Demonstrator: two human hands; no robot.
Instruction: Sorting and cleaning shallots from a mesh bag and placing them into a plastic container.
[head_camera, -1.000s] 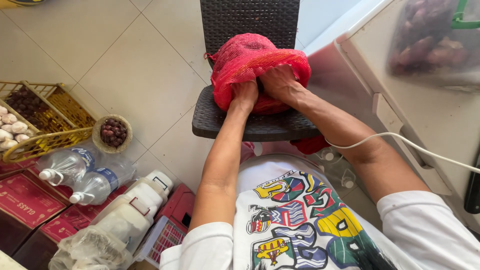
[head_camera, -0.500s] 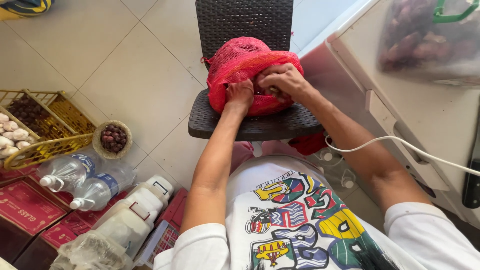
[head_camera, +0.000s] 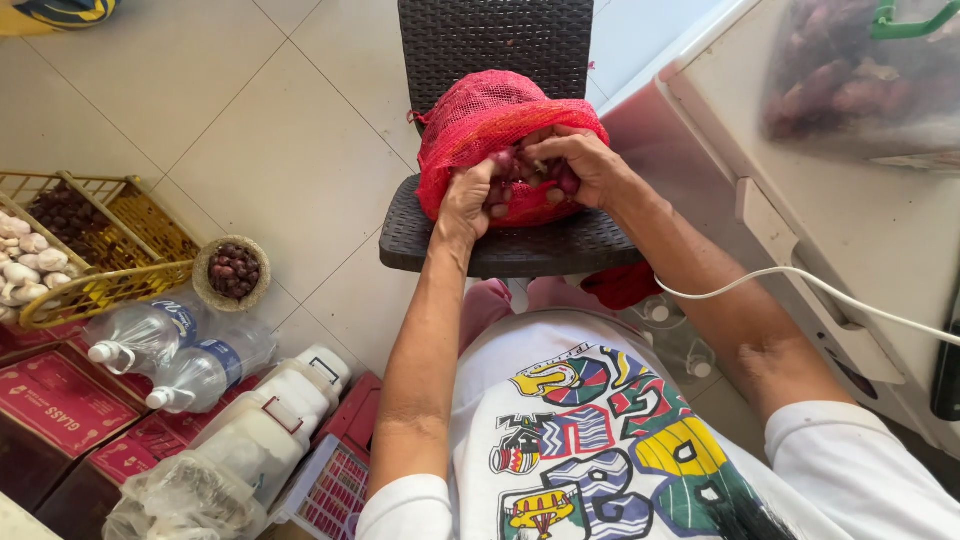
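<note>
Two hands are working at a red mesh sack sitting on a dark chair: left hand curling around its opening, right hand cupping small reddish bulbs inside; both forearms are reaching forward.

Small grocery shop or market stall, tiled floor. Evidence: yellow wire basket divided for garlic and dark bulbs; small woven bowl of produce on the floor; water bottles lying beside red cartons; white chest freezer at right carrying a bagged stock of tubers; red mesh sack of shallots on a dark chair.
</note>
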